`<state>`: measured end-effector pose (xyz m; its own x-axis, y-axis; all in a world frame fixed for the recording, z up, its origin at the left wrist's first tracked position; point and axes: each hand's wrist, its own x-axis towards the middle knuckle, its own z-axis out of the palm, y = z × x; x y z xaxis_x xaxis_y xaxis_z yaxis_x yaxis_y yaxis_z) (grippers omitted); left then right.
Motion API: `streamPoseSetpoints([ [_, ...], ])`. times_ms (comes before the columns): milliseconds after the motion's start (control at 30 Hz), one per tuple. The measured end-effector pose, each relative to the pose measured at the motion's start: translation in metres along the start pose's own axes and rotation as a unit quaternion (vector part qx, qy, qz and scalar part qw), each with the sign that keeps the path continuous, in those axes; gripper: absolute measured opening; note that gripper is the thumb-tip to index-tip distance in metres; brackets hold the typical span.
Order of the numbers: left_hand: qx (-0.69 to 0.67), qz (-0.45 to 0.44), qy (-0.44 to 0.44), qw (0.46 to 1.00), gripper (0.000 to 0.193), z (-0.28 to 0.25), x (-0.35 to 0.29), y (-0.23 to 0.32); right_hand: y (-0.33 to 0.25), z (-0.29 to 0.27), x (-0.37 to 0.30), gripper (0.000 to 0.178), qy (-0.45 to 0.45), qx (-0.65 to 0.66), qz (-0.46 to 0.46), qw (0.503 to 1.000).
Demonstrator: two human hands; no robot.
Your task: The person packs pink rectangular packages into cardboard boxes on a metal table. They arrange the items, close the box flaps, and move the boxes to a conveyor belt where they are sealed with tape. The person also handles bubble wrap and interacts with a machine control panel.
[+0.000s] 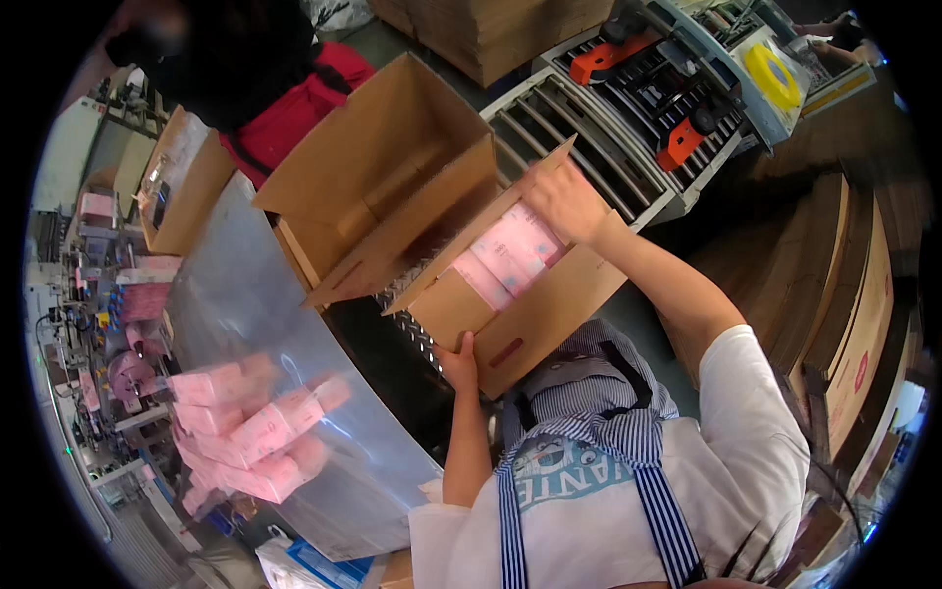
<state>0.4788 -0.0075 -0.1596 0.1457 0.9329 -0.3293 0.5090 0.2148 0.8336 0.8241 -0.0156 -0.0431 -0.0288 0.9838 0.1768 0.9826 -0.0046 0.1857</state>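
Observation:
A cardboard box [549,319] with raised flaps stands in front of me, with pink packs [500,257] lying side by side inside. My left hand [459,365] grips the near left corner of this box, its thumb pointing up along the cardboard. At the far right end, my right hand [569,203] reaches over the packs beside the upright flap; its fingers are smeared by motion. Just beyond stands a second, larger open carton [378,147], whose visible inside is bare cardboard.
Several pink packs [250,427] lie piled on the metal table [339,481] at left, near machinery [128,378]. A roller conveyor [579,147] with orange parts sits at far right. Flat cardboard sheets [834,314] lean at right. Another person [235,69] stands at far left.

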Motion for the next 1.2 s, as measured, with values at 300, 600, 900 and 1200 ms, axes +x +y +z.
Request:
streamPoseSetpoints([
  [300,-0.098,0.024,-0.072,0.992,0.07,-0.005,-0.002,-0.059,0.008,0.062,-0.11,0.028,0.017,0.196,0.179,0.964],
  [600,-0.225,-0.18,-0.048,0.956,0.059,0.093,-0.042,0.057,0.146,0.116,-0.02,0.035,-0.1,0.265,0.401,0.871],
  [900,-0.099,0.016,-0.072,0.992,0.063,0.265,0.09,0.154,0.374,0.155,-0.011,0.022,0.056,0.146,0.339,0.928],
  [1200,0.042,0.107,-0.177,0.978,0.077,0.363,0.14,0.228,0.4,0.177,-0.055,0.029,0.134,0.162,0.21,0.955],
])
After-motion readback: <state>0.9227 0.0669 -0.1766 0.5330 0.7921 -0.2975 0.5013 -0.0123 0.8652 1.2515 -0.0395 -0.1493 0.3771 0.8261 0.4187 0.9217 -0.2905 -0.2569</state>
